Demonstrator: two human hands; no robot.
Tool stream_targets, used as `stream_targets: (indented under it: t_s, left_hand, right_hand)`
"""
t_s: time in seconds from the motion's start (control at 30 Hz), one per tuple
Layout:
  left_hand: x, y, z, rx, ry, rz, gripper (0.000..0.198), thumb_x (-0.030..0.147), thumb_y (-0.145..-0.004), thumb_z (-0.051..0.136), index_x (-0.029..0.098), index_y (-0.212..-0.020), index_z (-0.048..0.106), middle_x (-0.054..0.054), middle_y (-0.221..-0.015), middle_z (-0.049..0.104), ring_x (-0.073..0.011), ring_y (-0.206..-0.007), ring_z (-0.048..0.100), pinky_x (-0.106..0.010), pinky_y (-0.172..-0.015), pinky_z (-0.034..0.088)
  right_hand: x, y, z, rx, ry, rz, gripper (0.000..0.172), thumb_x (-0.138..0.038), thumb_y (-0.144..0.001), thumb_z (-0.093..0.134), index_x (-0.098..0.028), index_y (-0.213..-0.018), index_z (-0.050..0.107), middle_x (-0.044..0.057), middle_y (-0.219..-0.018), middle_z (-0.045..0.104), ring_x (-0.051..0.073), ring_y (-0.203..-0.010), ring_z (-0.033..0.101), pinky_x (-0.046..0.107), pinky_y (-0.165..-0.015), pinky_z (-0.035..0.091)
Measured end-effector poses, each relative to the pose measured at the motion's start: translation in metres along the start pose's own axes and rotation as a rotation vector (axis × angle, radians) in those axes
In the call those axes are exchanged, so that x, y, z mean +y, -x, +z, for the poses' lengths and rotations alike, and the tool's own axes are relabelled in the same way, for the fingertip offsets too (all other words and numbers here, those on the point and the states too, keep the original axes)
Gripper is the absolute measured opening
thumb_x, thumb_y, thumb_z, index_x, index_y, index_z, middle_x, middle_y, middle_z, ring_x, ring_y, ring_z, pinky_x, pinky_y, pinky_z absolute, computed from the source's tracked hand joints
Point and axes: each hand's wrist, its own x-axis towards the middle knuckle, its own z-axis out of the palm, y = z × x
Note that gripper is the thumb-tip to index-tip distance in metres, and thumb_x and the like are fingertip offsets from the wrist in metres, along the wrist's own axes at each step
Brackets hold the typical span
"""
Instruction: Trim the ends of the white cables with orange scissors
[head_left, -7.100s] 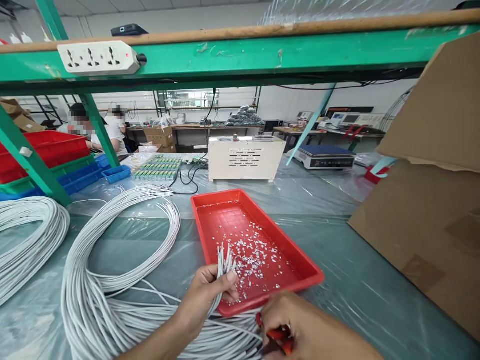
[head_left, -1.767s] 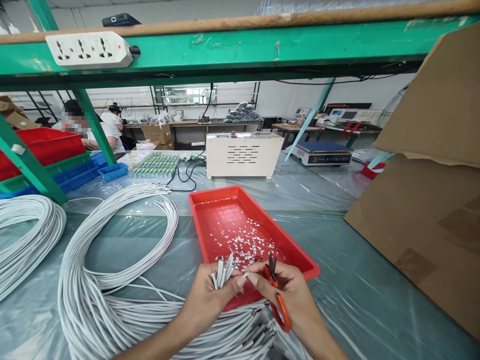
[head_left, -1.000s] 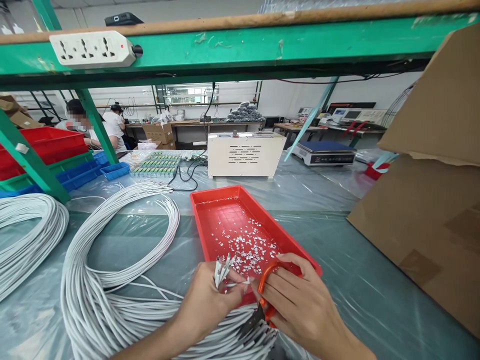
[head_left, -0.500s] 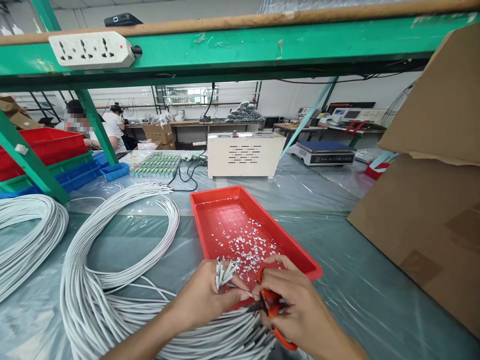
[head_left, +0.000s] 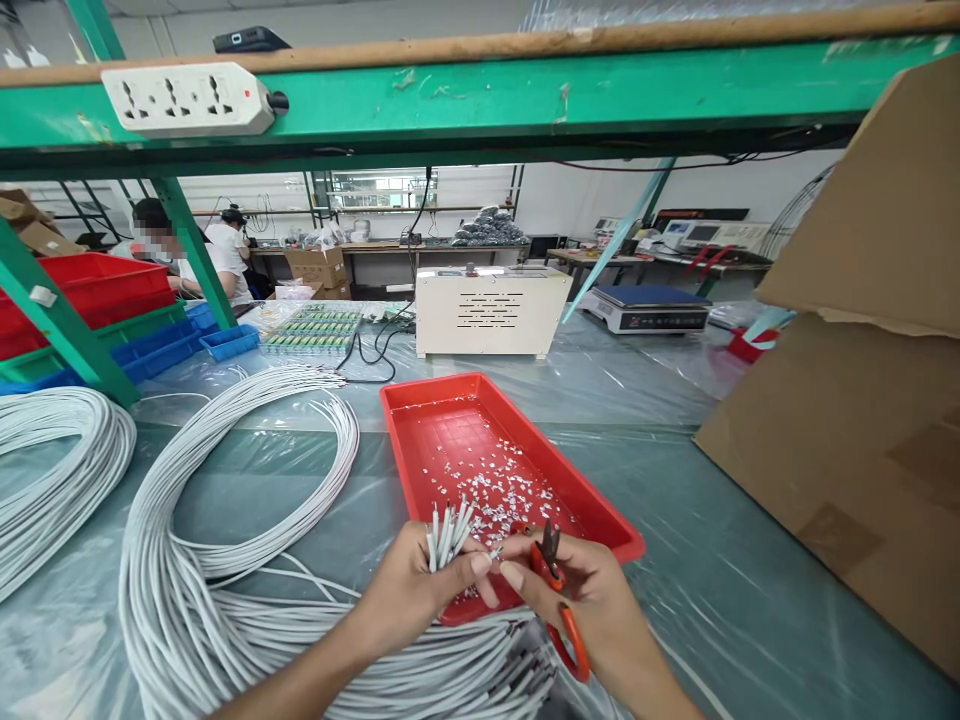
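Observation:
Several white cable ends point(head_left: 448, 535) stick up out of my left hand point(head_left: 416, 585), whose fingers are wrapped round them. Its thumb and finger meet the fingertips of my right hand point(head_left: 581, 590) at a small cable tip. Orange-handled scissors point(head_left: 571, 640) rest in my right hand, blades pointing up and away from the cables. Both hands are over the near end of a red tray point(head_left: 450, 430) strewn with small white scraps point(head_left: 495, 490). Below them lies a thick bundle of white cables point(head_left: 300, 650), joined to a large coil on the left.
Another cable coil point(head_left: 67, 480) lies at far left. A cardboard box point(head_left: 840, 480) stands at right. Behind the tray are a beige machine point(head_left: 491, 310) and a scale point(head_left: 649, 310). A green shelf beam point(head_left: 480, 95) crosses above. Two people sit at the back left.
The scissors have turned in my right hand, from blades at the cables to blades pointing up. My right fingertips have come to the cable tip by my left thumb.

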Motion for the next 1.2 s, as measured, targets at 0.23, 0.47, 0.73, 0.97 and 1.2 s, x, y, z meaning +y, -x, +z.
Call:
stream_targets:
  t_s: [0.23, 0.47, 0.73, 0.97, 1.2]
  left_hand:
    - [-0.001, 0.001, 0.009, 0.346, 0.001, 0.064, 0.021, 0.033, -0.067, 0.067, 0.012, -0.066, 0.066, -0.002, -0.062, 0.059, -0.0120, -0.058, 0.050, -0.020, -0.054, 0.038]
    - [0.008, 0.008, 0.010, 0.066, 0.099, -0.145, 0.038, 0.042, -0.078, 0.050, 0.009, -0.065, 0.063, 0.000, -0.047, 0.053, -0.0056, -0.035, 0.036, -0.017, -0.033, 0.021]
    - [0.007, 0.012, 0.006, 0.223, 0.270, -0.150, 0.028, 0.033, -0.073, 0.062, 0.011, -0.056, 0.055, 0.006, -0.046, 0.040, -0.0036, -0.039, 0.024, -0.017, -0.037, 0.017]
    - [0.014, 0.013, -0.002, 0.269, 0.220, -0.034, 0.028, 0.038, -0.079, 0.053, 0.012, -0.069, 0.057, 0.005, -0.051, 0.044, -0.0035, -0.040, 0.025, -0.018, -0.039, 0.019]
    - [0.020, 0.012, -0.004, 0.337, 0.102, -0.019, 0.035, 0.046, -0.075, 0.054, 0.012, -0.067, 0.059, 0.008, -0.045, 0.037, -0.0043, -0.036, 0.026, -0.018, -0.037, 0.019]
  right_hand:
    - [0.009, -0.001, 0.005, 0.163, 0.145, -0.059, 0.006, -0.020, -0.065, 0.065, -0.015, -0.070, 0.064, -0.001, -0.060, 0.058, 0.013, -0.056, 0.052, 0.024, -0.053, 0.041]
    - [0.005, 0.002, 0.006, 0.280, 0.569, -0.692, 0.013, -0.008, -0.068, 0.057, -0.019, -0.074, 0.062, -0.004, -0.056, 0.059, 0.010, -0.049, 0.052, 0.034, -0.072, 0.040]
    - [0.005, 0.008, 0.012, 0.128, 0.992, -1.088, 0.022, -0.005, -0.077, 0.047, -0.016, -0.089, 0.062, 0.001, -0.067, 0.069, 0.013, -0.060, 0.059, 0.035, -0.081, 0.032]
    - [-0.002, 0.008, 0.015, 0.085, 0.471, -0.657, 0.006, -0.015, -0.071, 0.059, -0.019, -0.072, 0.054, -0.002, -0.059, 0.057, 0.012, -0.055, 0.052, 0.028, -0.063, 0.041]
    - [0.007, 0.013, 0.015, -0.564, -0.108, 0.132, 0.057, -0.070, -0.071, 0.037, -0.016, -0.056, 0.048, -0.002, -0.046, 0.045, 0.008, -0.039, 0.043, 0.020, -0.042, 0.035]
